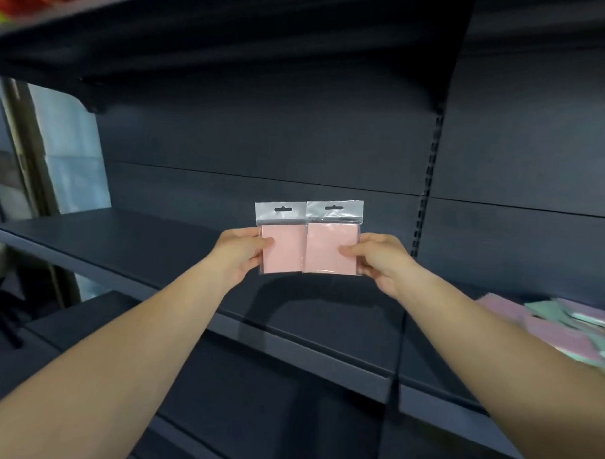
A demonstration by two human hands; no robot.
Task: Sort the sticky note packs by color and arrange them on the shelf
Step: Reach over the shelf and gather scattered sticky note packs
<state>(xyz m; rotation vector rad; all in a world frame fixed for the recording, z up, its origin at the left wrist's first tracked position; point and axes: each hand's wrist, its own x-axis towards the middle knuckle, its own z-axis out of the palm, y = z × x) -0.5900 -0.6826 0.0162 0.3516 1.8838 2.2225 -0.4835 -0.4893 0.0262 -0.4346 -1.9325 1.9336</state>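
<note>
Two pink sticky note packs in clear sleeves with hang tabs are held upright, side by side, above the dark shelf board (132, 251). My left hand (242, 253) pinches the left pink pack (285, 251) at its left edge, thumb on the front. My right hand (379, 257) pinches the right pink pack (331, 245) at its right edge. The right pack slightly overlaps the left one. A loose heap of pink and mint sticky note packs (565, 324) lies on the shelf at the far right.
The dark shelf unit has a back panel (263, 142), a slotted upright (430, 165) right of the packs and an upper shelf (198, 36) overhead with red and yellow goods at its left end. A lower shelf board (287, 417) sits beneath my arms.
</note>
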